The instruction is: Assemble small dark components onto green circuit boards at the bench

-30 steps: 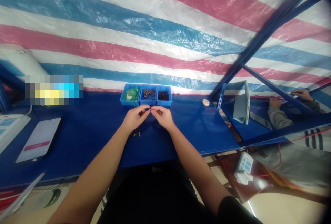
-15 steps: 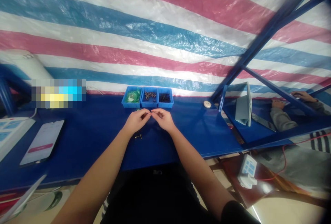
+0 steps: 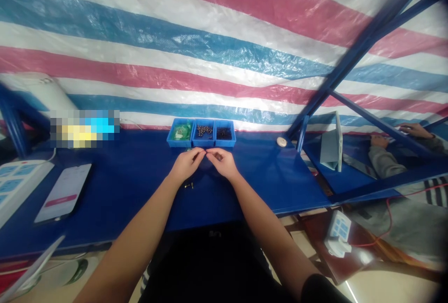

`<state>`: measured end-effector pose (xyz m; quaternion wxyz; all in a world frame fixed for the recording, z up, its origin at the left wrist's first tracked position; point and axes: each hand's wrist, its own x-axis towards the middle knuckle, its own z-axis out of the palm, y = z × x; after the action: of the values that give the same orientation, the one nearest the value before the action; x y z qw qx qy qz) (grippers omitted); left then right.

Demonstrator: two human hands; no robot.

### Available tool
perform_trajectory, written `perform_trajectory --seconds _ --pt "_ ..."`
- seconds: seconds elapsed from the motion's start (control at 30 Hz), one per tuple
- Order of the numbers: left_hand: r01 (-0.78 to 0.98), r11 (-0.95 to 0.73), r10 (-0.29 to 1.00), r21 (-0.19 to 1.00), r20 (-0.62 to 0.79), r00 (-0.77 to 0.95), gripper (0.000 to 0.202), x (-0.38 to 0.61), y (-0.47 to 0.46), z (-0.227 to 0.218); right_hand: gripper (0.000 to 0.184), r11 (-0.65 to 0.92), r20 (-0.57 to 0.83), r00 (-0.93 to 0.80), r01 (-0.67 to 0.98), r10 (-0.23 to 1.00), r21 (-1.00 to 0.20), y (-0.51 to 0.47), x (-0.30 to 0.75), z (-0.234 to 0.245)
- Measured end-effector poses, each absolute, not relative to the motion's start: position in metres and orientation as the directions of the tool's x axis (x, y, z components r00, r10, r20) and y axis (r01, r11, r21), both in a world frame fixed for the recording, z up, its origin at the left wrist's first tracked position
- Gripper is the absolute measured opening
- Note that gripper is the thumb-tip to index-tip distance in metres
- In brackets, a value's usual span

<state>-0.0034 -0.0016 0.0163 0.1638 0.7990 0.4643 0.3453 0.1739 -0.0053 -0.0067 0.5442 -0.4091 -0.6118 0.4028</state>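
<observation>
Lying near left hand [image 3: 186,165]: golden pieces [image 3: 192,185]

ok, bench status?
Left hand and right hand close together, any held part too small to tell. Brassy pieces near left hand. Blue bins just beyond, no obstruction seen.

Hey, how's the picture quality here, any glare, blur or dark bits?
Head view: glare streaks the striped sheet; same head view, text on the phone is too soft to read, and anything between the fingertips of the left hand and right hand is too small to make out; head view again, right-hand corners fall dark.
</observation>
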Motion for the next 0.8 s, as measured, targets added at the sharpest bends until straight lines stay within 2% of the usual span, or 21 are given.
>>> perform_trajectory --seconds 0.3,0.53,0.67,0.8 --pt "0.681 -0.519 0.847 0.517 0.421 0.325 0.032 -0.001 -0.002 0.014 0.027 0.415 0.412 -0.054 0.118 0.91 -0.902 -0.001 0.177 -0.011" --pt "0.685 -0.563 0.821 0.462 0.403 0.403 0.03 0.0 -0.006 0.032 0.026 0.421 0.421 -0.029 0.118 0.907 -0.899 -0.005 0.175 -0.005" --pt "0.662 -0.558 0.827 0.501 0.408 0.387 0.03 -0.004 -0.018 0.037 0.024 0.49 0.485 -0.072 0.133 0.872 -0.862 -0.014 0.173 0.007" --pt "0.644 -0.519 0.85 0.562 0.419 0.319 0.03 -0.005 -0.031 0.031 0.026 0.454 0.449 -0.07 0.138 0.891 -0.88 -0.029 0.168 0.006"
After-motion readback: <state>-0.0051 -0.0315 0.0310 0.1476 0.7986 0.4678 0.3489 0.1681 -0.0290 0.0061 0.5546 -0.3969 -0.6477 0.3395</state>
